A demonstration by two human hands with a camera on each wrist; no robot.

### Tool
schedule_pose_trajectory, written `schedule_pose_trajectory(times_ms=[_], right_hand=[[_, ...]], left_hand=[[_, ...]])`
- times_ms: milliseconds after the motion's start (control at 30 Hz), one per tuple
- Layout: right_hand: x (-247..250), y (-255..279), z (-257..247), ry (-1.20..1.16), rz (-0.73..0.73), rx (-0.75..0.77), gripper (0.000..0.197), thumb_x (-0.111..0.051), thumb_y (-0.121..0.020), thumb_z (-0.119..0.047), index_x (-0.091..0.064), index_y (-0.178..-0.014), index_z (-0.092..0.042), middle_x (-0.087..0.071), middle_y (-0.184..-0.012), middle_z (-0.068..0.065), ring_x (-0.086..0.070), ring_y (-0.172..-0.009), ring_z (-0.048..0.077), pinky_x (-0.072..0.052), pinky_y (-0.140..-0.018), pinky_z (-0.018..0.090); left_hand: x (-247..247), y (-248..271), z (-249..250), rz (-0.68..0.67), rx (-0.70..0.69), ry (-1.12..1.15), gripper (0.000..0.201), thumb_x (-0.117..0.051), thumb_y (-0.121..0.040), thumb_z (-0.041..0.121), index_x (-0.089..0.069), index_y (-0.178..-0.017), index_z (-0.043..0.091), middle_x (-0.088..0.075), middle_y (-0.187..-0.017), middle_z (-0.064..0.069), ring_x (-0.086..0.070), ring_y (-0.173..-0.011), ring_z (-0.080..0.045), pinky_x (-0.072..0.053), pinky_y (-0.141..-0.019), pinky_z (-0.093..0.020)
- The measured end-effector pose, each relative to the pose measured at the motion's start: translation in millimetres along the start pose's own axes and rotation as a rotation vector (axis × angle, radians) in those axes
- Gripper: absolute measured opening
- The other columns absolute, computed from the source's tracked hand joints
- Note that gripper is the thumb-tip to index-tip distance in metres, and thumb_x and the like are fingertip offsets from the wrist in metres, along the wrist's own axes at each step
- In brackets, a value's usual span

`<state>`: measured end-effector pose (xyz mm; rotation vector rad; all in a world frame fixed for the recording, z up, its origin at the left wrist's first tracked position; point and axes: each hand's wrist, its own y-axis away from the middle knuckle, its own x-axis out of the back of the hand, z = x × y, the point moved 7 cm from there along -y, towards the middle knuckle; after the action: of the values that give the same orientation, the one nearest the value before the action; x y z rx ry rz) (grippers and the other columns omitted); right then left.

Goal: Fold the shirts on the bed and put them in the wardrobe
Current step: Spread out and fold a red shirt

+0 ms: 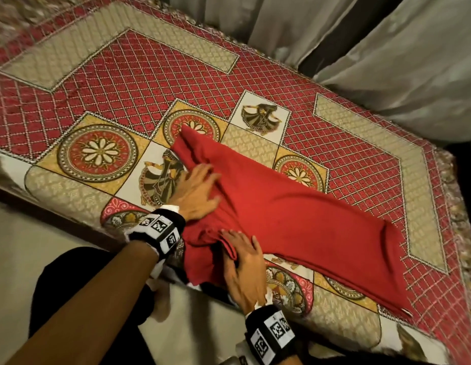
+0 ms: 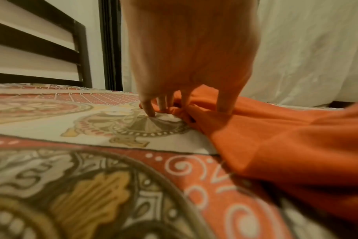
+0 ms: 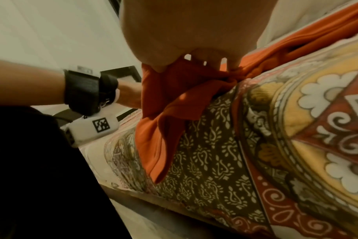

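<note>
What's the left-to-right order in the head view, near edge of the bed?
Left hand flat on the red cotton shirt → right hand on its bunched edge → long folded shirt body, over the patterned red-and-gold bedspread.

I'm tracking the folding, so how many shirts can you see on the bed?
1: a red shirt lying on the patterned bedspread at its near edge, under both hands. Others may lie outside the view.

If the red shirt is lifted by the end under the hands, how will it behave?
The red cloth shirt would likely sag and unfold: it is bunched and creased under the left hand and right hand. Probably light. One edge already droops over the patterned bedspread edge.
</note>
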<state>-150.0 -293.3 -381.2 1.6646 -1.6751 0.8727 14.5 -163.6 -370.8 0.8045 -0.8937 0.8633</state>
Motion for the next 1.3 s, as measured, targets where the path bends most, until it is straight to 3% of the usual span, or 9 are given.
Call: schedule_pose_trajectory(times_ms=[167, 300, 400, 500, 633, 767, 967, 1100, 1300], right_hand=[[4.5, 6.0, 8.4, -0.148, -0.126, -0.019, 0.043, -0.042, -0.099, -0.045, -0.058, -0.139, -0.045, -0.046, -0.157, -0.011, -0.028, -0.15, 0.0, -0.012, -0.127, 0.041], [6.3, 9.1, 4.7, -0.07, -0.27, -0.003, 0.048, -0.047, -0.089, -0.057, -0.063, -0.134, -0.046, -0.03, -0.163, -0.014, -0.015, -0.153, -0.001, 0.0, -0.127, 0.035], [21.7, -0.6, 1.9, -0.168, -0.287, -0.091, 0.055, -0.052, -0.086, -0.074, -0.068, -0.128, -0.042, -0.053, -0.149, -0.018, -0.039, -0.142, -0.004, -0.021, -0.125, 0.035], [55.7, -40.1, -1.8, -0.064, -0.025, -0.204, 0.054, -0.057, -0.081, -0.074, -0.074, -0.113, -0.034, -0.078, -0.103, -0.01, -0.071, -0.104, 0.011, -0.054, -0.093, 0.035], [74.2, -133.3, -34.1, 0.152, 0.141, -0.227, 0.054, -0.059, -0.08, -0.07, -0.069, -0.11, -0.026, -0.077, -0.093, -0.001, -0.071, -0.097, 0.03, -0.054, -0.084, 0.038], [31.0, -230.8, -70.1, 0.412, -0.068, -0.182, 0.068, -0.061, -0.084, -0.072, -0.057, -0.114, -0.011, -0.069, -0.094, 0.006, -0.065, -0.087, 0.029, -0.052, -0.083, 0.039], [-9.5, -287.1, -61.0, 0.338, -0.15, -0.265, 0.03, -0.069, -0.088, -0.029, -0.069, -0.102, -0.002, -0.065, -0.086, 0.011, -0.067, -0.083, 0.03, -0.055, -0.067, 0.033], [-27.4, -276.3, -49.5, 0.044, -0.332, -0.251, 0.061, -0.068, -0.09, -0.04, -0.05, -0.141, -0.012, -0.066, -0.111, 0.005, -0.064, -0.096, 0.027, -0.055, -0.08, 0.036], [56.8, -176.3, 10.4, -0.112, -0.106, -0.053, 0.065, -0.062, -0.097, -0.045, -0.038, -0.154, -0.026, -0.056, -0.148, 0.001, -0.051, -0.136, 0.02, -0.038, -0.114, 0.037]], left_hand=[[20.5, 6.3, -38.9, 0.331, 0.336, 0.282, 0.064, -0.074, -0.08, 0.029, -0.047, -0.133, 0.007, -0.049, -0.135, -0.02, -0.052, -0.121, -0.04, -0.047, -0.097, -0.047], [5.5, 18.8, -48.0, 0.256, 0.558, 0.444, 0.033, -0.082, -0.079, 0.04, -0.064, -0.098, 0.02, -0.071, -0.106, -0.011, -0.065, -0.105, -0.035, -0.048, -0.084, -0.036], [1.9, 22.1, -52.8, 0.265, 0.595, 0.491, 0.029, -0.081, -0.079, 0.037, -0.059, -0.073, 0.02, -0.069, -0.089, -0.004, -0.066, -0.092, -0.031, -0.045, -0.076, -0.032], [1.9, 23.2, -53.5, 0.27, 0.571, 0.561, 0.028, -0.079, -0.079, 0.03, -0.059, -0.064, 0.016, -0.067, -0.074, 0.002, -0.066, -0.083, -0.029, -0.044, -0.071, -0.03], [0.2, 27.9, -55.7, 0.198, 0.533, 0.616, 0.026, -0.079, -0.078, 0.028, -0.063, -0.064, 0.013, -0.069, -0.069, -0.001, -0.069, -0.074, -0.028, -0.051, -0.069, -0.03], [-8.7, 34.3, -58.4, 0.016, 0.536, 0.717, 0.02, -0.077, -0.085, 0.018, -0.065, -0.07, 0.012, -0.07, -0.058, -0.011, -0.066, -0.048, -0.023, -0.057, -0.06, -0.032], [-6.2, 39.5, -72.7, -0.133, 0.526, 0.638, 0.019, -0.075, -0.082, 0.009, -0.056, -0.08, 0.007, -0.07, -0.057, -0.013, -0.071, -0.053, -0.029, -0.063, -0.062, -0.042], [8.8, 46.7, -61.6, -0.27, 0.49, 0.32, 0.025, -0.073, -0.07, 0.032, -0.061, -0.084, 0.016, -0.072, -0.08, -0.006, -0.071, -0.082, -0.029, -0.059, -0.076, -0.036], [49.8, 12.5, -15.8, 0.212, 0.092, 0.152, 0.034, -0.068, -0.072, 0.028, -0.06, -0.104, 0.02, -0.058, -0.107, -0.002, -0.055, -0.106, -0.028, -0.045, -0.083, -0.04]])
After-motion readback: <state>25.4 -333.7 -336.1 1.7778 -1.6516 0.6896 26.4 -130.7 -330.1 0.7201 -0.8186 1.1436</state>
